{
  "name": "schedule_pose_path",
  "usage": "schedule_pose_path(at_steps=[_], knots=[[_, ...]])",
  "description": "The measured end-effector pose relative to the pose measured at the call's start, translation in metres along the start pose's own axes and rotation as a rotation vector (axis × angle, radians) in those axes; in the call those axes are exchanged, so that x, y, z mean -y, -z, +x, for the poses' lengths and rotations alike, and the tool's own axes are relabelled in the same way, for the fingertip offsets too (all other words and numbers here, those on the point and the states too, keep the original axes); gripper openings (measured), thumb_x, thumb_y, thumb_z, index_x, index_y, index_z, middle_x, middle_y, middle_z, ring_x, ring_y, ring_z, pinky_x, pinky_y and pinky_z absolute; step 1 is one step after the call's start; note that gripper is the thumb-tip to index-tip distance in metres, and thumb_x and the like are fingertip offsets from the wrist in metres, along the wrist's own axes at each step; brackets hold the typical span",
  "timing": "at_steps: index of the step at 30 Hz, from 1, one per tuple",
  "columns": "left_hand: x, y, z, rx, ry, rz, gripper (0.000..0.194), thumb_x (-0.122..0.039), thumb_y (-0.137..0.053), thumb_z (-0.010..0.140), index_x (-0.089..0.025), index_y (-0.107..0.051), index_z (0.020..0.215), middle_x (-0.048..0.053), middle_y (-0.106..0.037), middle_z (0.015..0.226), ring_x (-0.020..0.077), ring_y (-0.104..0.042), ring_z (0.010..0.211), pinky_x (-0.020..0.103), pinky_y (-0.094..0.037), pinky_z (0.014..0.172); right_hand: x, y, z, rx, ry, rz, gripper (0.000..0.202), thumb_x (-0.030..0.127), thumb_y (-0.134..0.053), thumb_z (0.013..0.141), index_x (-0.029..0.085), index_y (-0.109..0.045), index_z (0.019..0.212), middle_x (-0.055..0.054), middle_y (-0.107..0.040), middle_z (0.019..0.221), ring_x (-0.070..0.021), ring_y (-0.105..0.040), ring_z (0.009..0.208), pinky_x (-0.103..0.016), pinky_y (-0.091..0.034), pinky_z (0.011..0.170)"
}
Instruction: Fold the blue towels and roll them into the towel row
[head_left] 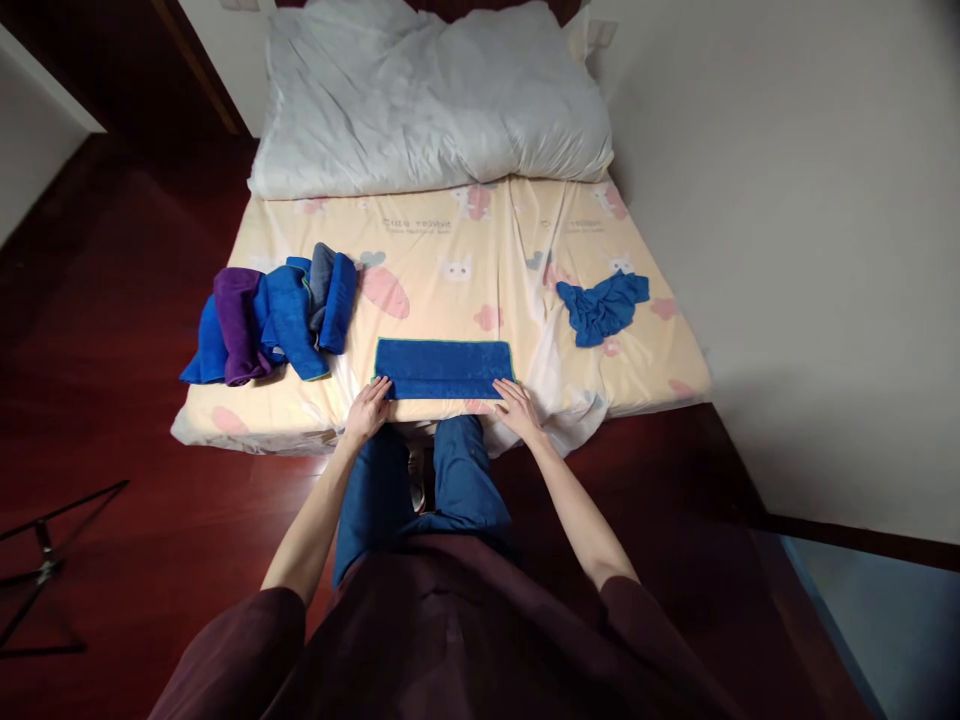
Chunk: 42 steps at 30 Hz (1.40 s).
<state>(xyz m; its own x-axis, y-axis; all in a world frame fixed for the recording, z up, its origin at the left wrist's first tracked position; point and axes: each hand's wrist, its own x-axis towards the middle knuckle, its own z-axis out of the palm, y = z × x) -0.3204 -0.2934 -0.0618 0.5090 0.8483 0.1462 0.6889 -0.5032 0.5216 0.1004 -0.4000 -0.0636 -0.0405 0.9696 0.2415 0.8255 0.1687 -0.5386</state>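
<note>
A blue towel with a green edge lies flat on the bed's near edge, its lower part folded over in a strip. My left hand rests at the towel's lower left corner, fingers stretched on the cloth. At the lower right corner my right hand lies with its fingers spread on the fabric. Neither hand is closed around anything. Left of the towel are several rolled or folded cloths, among them a purple one and a blue roll. A crumpled blue cloth lies to the right.
The bed has a patterned yellowish sheet. A large grey-white quilt is bundled at its far end. On the left floor stands part of a black metal stand. A white wall rises on the right.
</note>
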Motion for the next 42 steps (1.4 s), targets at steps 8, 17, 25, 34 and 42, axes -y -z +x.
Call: schedule_pose_path(at_steps=[8,17,25,34,42], knots=[[-0.003,-0.011,0.017,-0.014,0.085,0.142,0.065,-0.01,-0.047,0.088,-0.016,-0.06,0.152,0.012,-0.053,0.161,0.0297,-0.047,0.153,0.053,-0.033,0.13,-0.008,-0.016,0.012,-0.038,-0.168,-0.121,0.062,0.004,-0.051,0.087,0.016,-0.067,0.145,-0.012,-0.06,0.155,-0.0285,-0.053,0.149,-0.053,-0.043,0.124],[0.002,0.01,-0.004,0.083,0.056,0.162,0.056,-0.01,-0.046,0.092,-0.021,-0.066,0.143,0.011,-0.062,0.153,0.0272,-0.055,0.146,0.052,-0.034,0.128,-0.015,0.0,-0.013,0.005,-0.149,-0.04,0.059,0.003,-0.047,0.089,0.023,-0.074,0.137,-0.006,-0.068,0.147,-0.0278,-0.059,0.141,-0.053,-0.047,0.122],[0.015,0.012,-0.014,-0.074,0.223,-0.099,0.054,-0.013,-0.051,0.08,-0.019,-0.074,0.128,0.01,-0.076,0.131,0.029,-0.064,0.126,0.046,-0.052,0.113,-0.03,0.0,-0.017,-0.158,-0.262,0.409,0.042,0.019,-0.059,0.081,0.021,-0.079,0.118,-0.012,-0.074,0.131,-0.0269,-0.066,0.126,-0.048,-0.052,0.116],[0.019,0.008,-0.003,-0.211,0.448,-0.25,0.039,-0.053,-0.054,0.093,-0.019,-0.073,0.093,0.012,-0.071,0.085,0.0305,-0.069,0.097,0.044,-0.059,0.091,-0.027,0.002,-0.008,-0.238,-0.467,0.457,0.047,0.066,-0.061,0.089,0.021,-0.064,0.075,-0.003,-0.065,0.071,-0.0201,-0.061,0.072,-0.032,-0.056,0.07],[0.022,0.004,-0.001,-0.227,0.543,-0.353,0.051,-0.062,-0.059,0.089,-0.016,-0.071,0.108,0.012,-0.077,0.089,0.0278,-0.075,0.087,0.04,-0.06,0.085,-0.024,-0.004,0.001,-0.33,-0.546,0.449,0.064,0.085,-0.061,0.078,0.021,-0.062,0.074,-0.007,-0.069,0.074,-0.0223,-0.064,0.073,-0.034,-0.056,0.071]])
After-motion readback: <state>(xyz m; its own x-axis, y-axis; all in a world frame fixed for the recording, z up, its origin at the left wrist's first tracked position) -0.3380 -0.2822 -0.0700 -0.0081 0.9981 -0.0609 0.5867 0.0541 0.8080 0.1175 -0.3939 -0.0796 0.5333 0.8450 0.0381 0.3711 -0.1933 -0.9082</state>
